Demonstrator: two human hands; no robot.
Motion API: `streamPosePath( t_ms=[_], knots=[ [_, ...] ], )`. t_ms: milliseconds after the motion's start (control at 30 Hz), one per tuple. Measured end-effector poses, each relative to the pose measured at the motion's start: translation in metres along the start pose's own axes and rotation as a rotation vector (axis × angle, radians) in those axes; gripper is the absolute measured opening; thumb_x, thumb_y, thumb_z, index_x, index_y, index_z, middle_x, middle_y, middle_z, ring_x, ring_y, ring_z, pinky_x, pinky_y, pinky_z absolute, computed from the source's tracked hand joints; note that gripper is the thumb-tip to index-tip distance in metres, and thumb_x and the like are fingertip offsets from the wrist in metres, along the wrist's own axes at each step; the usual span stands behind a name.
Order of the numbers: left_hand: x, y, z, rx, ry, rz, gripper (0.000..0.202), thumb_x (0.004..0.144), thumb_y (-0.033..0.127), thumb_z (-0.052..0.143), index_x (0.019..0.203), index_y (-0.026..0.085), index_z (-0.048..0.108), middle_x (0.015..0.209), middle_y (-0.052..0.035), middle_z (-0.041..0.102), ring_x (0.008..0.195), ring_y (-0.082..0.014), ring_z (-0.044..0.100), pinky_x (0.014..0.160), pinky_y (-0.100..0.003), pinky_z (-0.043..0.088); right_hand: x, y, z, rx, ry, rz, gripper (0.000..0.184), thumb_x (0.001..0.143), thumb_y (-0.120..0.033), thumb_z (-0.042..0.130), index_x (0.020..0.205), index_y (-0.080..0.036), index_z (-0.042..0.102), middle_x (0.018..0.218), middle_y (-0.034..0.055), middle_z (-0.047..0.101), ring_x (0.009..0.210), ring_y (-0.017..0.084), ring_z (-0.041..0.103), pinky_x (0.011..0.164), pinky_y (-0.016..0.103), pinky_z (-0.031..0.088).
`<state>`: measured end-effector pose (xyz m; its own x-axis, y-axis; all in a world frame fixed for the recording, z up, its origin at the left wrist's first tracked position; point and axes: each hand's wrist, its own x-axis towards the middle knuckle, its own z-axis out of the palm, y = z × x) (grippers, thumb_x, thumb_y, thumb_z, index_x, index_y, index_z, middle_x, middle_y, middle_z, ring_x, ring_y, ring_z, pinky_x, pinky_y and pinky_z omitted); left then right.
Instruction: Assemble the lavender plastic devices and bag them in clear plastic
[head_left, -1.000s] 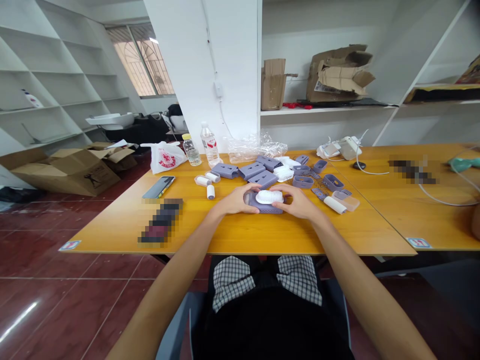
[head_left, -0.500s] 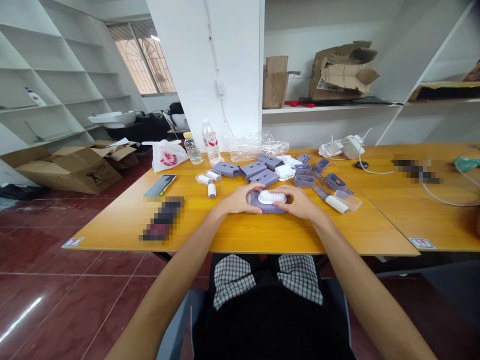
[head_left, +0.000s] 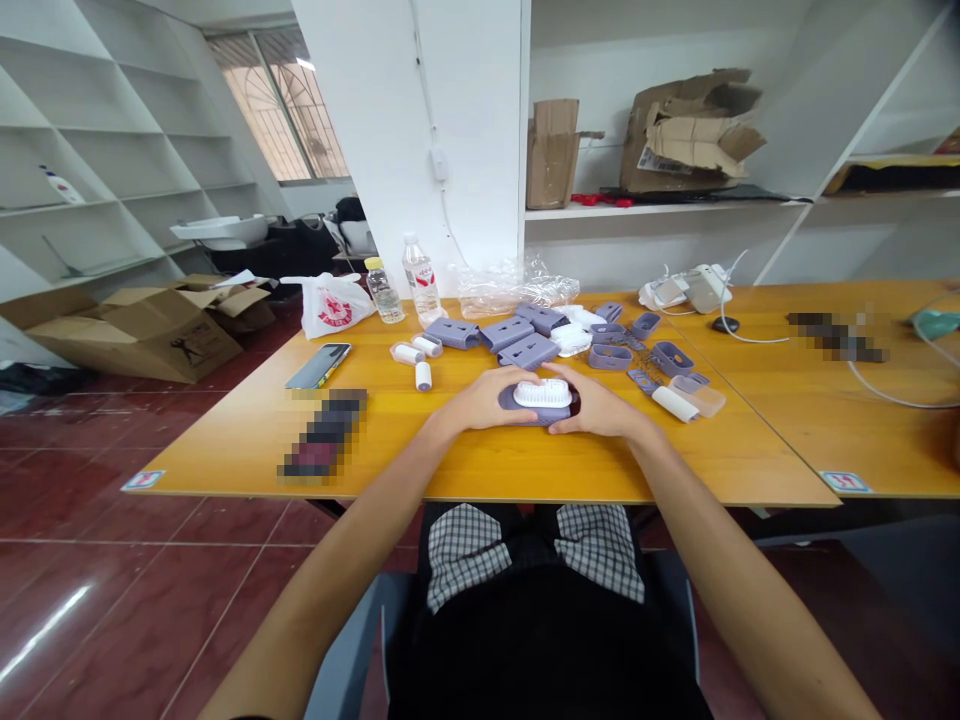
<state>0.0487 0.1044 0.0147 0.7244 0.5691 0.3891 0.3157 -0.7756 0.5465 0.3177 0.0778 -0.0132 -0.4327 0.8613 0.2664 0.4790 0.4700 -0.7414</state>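
Just past the table's front edge, a white oval brush point(head_left: 543, 393) with bristle-like ridges faces up, set in a purple-grey plastic case point(head_left: 541, 417). My left hand point(head_left: 491, 398) is closed around the case's left end, thumb at the near side. My right hand point(head_left: 596, 402) grips its right end, with fingers over the far side and thumb at the near edge. A dark gap shows at the right end of the case. Beyond my hands lie several purple-grey case shells point(head_left: 528, 349) and white brush pieces point(head_left: 571, 338).
Small white rollers point(head_left: 424, 376) lie to the left, near a phone point(head_left: 319, 366). Two bottles point(head_left: 422, 281) and a plastic bag point(head_left: 335, 305) stand behind. On the right are oval purple rings point(head_left: 610, 357), a larger white roller point(head_left: 674, 404) and a clear cover point(head_left: 705, 396).
My right fingers and thumb have shifted from the white brush outward to the right end of the case. My left hand keeps its hold. The camera view has shifted slightly.
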Motion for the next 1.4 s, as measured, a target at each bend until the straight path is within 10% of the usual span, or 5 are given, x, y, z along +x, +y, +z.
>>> streamPosePath(
  t_ms=[267,1400],
  knots=[
    [0.022,0.01,-0.002,0.071,-0.006,-0.017,0.022,0.101,0.038,0.068,0.108,0.021,0.078,0.112,-0.0075,0.081,0.104,-0.0255,0.074,0.099,-0.04,0.055,0.001,0.006,0.002,-0.022,0.007,-0.004,0.112,0.063,-0.036,0.104,0.162,-0.029,0.052,0.163,0.0139,0.059,0.148,0.042,0.058,0.127,0.064,0.041],
    [0.011,0.024,0.002,0.33,-0.018,-0.028,0.016,0.1,0.021,0.065,0.09,0.018,0.077,0.09,-0.0065,0.069,0.089,-0.0229,0.065,0.084,-0.036,0.049,0.003,-0.001,-0.002,-0.017,-0.087,0.011,0.073,0.061,-0.036,0.102,0.125,-0.019,0.07,0.12,0.009,0.077,0.104,0.033,0.071,0.095,0.05,0.056]
  ],
)
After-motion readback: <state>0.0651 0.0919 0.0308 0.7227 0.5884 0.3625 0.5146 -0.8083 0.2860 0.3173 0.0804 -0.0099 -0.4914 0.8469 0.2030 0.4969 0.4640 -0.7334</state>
